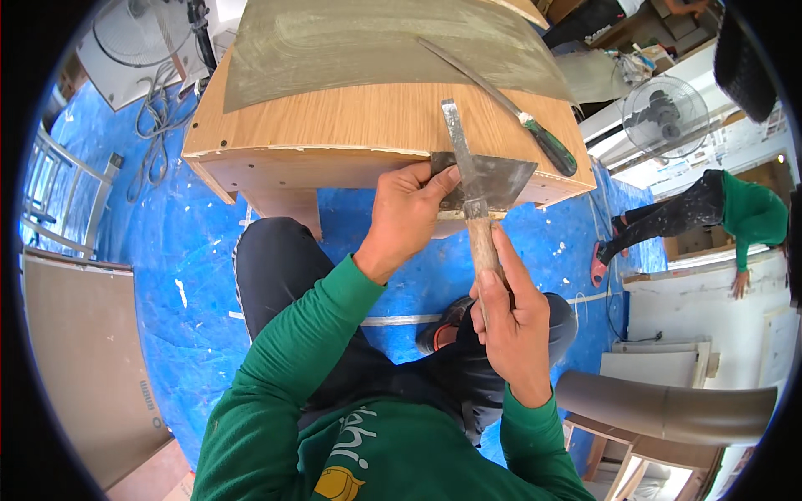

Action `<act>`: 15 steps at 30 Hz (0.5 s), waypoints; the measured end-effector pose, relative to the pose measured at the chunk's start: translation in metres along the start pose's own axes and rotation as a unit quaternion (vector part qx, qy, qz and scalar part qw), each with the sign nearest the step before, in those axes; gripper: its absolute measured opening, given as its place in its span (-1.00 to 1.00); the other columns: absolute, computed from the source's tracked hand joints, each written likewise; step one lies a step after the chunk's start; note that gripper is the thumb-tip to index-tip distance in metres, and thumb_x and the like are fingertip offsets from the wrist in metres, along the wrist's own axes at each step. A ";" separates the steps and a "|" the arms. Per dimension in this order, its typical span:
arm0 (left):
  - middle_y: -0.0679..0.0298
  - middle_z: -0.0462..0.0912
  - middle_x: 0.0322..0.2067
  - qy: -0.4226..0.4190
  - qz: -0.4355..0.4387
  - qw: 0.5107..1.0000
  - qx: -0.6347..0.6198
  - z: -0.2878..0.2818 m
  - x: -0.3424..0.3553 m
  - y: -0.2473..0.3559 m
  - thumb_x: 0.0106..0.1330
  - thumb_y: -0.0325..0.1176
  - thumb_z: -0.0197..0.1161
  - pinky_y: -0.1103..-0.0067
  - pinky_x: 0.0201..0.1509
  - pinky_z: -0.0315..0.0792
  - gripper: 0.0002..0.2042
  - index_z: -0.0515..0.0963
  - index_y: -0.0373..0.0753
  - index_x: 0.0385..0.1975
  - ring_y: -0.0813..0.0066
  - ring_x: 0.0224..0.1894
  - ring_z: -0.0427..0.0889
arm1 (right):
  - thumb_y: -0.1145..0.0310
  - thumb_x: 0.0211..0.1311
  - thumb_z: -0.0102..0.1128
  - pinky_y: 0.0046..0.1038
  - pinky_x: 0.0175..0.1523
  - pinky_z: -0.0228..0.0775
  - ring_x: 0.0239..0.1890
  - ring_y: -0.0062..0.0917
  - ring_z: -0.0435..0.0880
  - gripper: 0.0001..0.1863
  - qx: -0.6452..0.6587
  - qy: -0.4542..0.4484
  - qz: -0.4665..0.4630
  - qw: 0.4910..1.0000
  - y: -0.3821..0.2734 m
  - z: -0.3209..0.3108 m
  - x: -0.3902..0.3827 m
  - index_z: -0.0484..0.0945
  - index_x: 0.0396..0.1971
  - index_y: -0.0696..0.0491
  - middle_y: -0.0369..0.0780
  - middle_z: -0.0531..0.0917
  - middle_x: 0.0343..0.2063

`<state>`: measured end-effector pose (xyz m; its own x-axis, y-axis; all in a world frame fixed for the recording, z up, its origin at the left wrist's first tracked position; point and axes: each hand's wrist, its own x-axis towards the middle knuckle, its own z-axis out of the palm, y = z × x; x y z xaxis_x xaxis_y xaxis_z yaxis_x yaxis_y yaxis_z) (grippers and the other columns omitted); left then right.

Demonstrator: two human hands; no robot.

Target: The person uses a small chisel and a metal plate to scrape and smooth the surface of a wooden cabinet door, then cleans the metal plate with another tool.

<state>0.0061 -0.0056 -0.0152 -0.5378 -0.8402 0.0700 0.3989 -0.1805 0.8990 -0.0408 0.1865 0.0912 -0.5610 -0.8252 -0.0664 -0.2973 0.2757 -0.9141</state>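
My left hand (405, 209) pinches a thin dark metal plate (508, 179) at the front edge of a wooden box-like piece (334, 117). My right hand (511, 321) is wrapped round the wooden handle of a chisel (482, 246), index finger stretched along it. The chisel's blade crosses over the plate, pointing away from me, close to my left thumb. Farther right, a file (547, 144) with a green and black handle lies on the wood. A grey-green sheet (376, 46) covers the far part of that surface.
Blue sheeting (184, 242) covers the floor. Fans stand at the far left (138, 29) and right (666, 117), with a coiled cable (156, 108) at left. A person in green (752, 209) bends over at right, near a large curved brown panel (668, 407). A brown board (88, 334) lies left.
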 end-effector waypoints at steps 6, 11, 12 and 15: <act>0.33 0.86 -0.23 0.001 0.010 1.000 0.002 0.000 -0.001 0.001 0.67 -0.38 0.34 0.61 -0.16 0.58 -0.77 0.81 -0.45 -0.05 0.71 -0.24 0.67 | 0.34 0.78 0.06 -0.62 -0.47 0.34 -0.52 -0.75 0.47 -0.40 0.004 -0.030 0.005 1.000 0.007 -0.004 -0.003 0.30 0.69 0.09 -0.29 0.62 -0.34; 0.33 0.86 -0.22 -0.005 -0.003 1.000 0.021 -0.003 0.002 -0.003 0.67 -0.38 0.34 0.60 -0.13 0.62 -0.77 0.80 -0.46 -0.04 0.70 -0.22 0.70 | 0.44 0.75 0.11 -0.53 -0.40 0.53 -0.52 -0.76 0.52 -0.41 0.008 -0.019 0.016 1.000 0.006 -0.002 -0.005 0.35 0.67 0.05 -0.29 0.65 -0.37; 0.32 0.86 -0.21 -0.005 0.001 1.000 0.008 -0.003 0.002 -0.003 0.67 -0.39 0.34 0.60 -0.12 0.63 -0.77 0.80 -0.46 -0.04 0.70 -0.22 0.70 | 0.45 0.75 0.11 -0.53 -0.40 0.54 -0.52 -0.76 0.52 -0.41 0.011 -0.019 0.020 1.000 0.007 -0.002 -0.006 0.35 0.68 0.05 -0.29 0.65 -0.37; 0.32 0.86 -0.20 -0.002 0.008 1.000 -0.011 -0.003 0.002 -0.008 0.67 -0.39 0.34 0.60 -0.10 0.64 -0.77 0.80 -0.47 -0.03 0.69 -0.20 0.71 | 0.45 0.75 0.11 -0.52 -0.39 0.56 -0.52 -0.75 0.53 -0.41 0.006 -0.020 0.022 1.000 0.004 -0.001 -0.006 0.35 0.68 0.05 -0.29 0.64 -0.37</act>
<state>0.0039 -0.0074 -0.0232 -0.5340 -0.8412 0.0857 0.4230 -0.1780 0.8885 -0.0392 0.1931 0.0878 -0.5417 -0.8315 -0.1234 -0.2635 0.3074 -0.9144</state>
